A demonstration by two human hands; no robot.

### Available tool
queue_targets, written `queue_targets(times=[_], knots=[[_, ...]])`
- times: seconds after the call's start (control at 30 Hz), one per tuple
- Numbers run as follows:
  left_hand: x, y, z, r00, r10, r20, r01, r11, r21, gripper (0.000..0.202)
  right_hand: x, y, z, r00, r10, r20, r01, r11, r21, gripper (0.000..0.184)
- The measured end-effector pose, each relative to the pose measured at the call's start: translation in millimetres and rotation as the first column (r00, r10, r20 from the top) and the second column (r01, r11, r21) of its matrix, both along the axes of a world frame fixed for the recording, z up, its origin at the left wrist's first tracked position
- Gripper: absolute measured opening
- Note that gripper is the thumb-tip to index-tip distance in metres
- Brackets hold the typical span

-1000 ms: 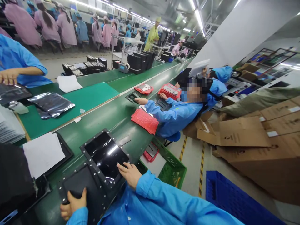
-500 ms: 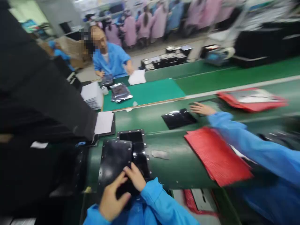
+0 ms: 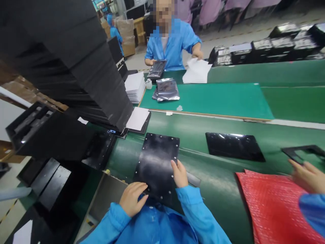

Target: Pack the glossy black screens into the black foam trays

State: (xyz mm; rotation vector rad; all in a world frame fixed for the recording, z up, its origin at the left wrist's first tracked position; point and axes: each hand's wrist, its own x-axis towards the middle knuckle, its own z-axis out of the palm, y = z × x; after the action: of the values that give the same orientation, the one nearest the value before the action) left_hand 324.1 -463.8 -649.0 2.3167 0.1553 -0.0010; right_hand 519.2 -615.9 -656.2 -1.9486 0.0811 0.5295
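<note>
A flat black plate (image 3: pixel 157 162) with small silver studs along its edges lies on the green work surface right in front of me. My left hand (image 3: pixel 132 199) rests at its lower left corner, fingers laid over the edge and thumb held apart. Over at the plate's right edge, my right hand (image 3: pixel 180 174) grips the side, thumb and fingertips at the rim. A narrow grey metal strip (image 3: pixel 194 179) lies just beside my right hand, partly covered by it.
A tall stack of black boxes (image 3: pixel 83 67) rises at left. A glossy black panel (image 3: pixel 235 146) lies to the right. Beyond it a co-worker's hand (image 3: pixel 308 174) touches a black frame (image 3: pixel 291 153), above red bubble wrap (image 3: pixel 281 203). Another person (image 3: pixel 167 44) sits opposite, holding a dark pouch (image 3: pixel 156 69).
The two overlapping black plates now appear as one, the lower one covered. My right hand has moved to the right edge, my left to the lower left corner. The view has swung left.
</note>
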Motion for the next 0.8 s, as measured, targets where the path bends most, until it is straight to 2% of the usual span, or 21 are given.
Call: queue_targets(times=[0.1,0.2,0.27,0.33,0.43,0.5,0.57,0.7,0.8], knots=[[-6.3,-3.4,-3.8,0.999,0.014,-0.041,-0.014,1.0,0.0,0.036,-1.8,-19.8,7.3,0.999,0.007,-0.044,-0.006,1.0,0.008,0.052],[-11.1,4.6,-13.2,0.965,0.136,-0.223,-0.13,0.991,0.041,0.059,0.0,-44.9,16.4,0.987,-0.118,0.109,0.127,0.989,-0.08,0.046],[-6.0,11.6,-18.4,0.882,0.171,-0.44,-0.161,0.985,0.06,0.078,14.7,-48.3,14.1,0.962,-0.16,0.221,0.185,0.978,-0.096,0.048],[6.3,16.7,-20.3,0.765,0.134,-0.63,-0.14,0.989,0.04,0.087,40.9,-36.4,1.7,0.963,-0.129,0.235,0.143,0.989,-0.042,0.057],[27.2,20.7,-18.1,0.659,0.081,-0.748,-0.095,0.995,0.024,0.071,83.2,-5.5,-26.9,0.975,-0.05,0.216,0.047,0.999,0.021,0.061],[35.0,22.7,-16.5,0.646,0.079,-0.76,-0.069,0.997,0.045,0.055,100.4,8.9,-43.7,0.978,-0.043,0.206,0.041,0.999,0.016,0.055],[36.1,23.9,-17.0,0.645,0.08,-0.76,-0.054,0.997,0.059,0.043,105.8,13.5,-55.4,0.979,-0.074,0.191,0.072,0.997,0.018,0.049],[27.2,19.8,-25.1,0.648,0.082,-0.758,-0.027,0.996,0.085,0.028,99.4,8.4,-63.6,0.975,-0.09,0.204,0.078,0.995,0.064,0.043],[20.5,24.8,-35.7,0.701,-0.001,-0.713,0.065,0.996,0.062,0.029,95.4,4.1,-58.3,0.966,-0.028,0.256,0.032,0.999,-0.013,0.044]])
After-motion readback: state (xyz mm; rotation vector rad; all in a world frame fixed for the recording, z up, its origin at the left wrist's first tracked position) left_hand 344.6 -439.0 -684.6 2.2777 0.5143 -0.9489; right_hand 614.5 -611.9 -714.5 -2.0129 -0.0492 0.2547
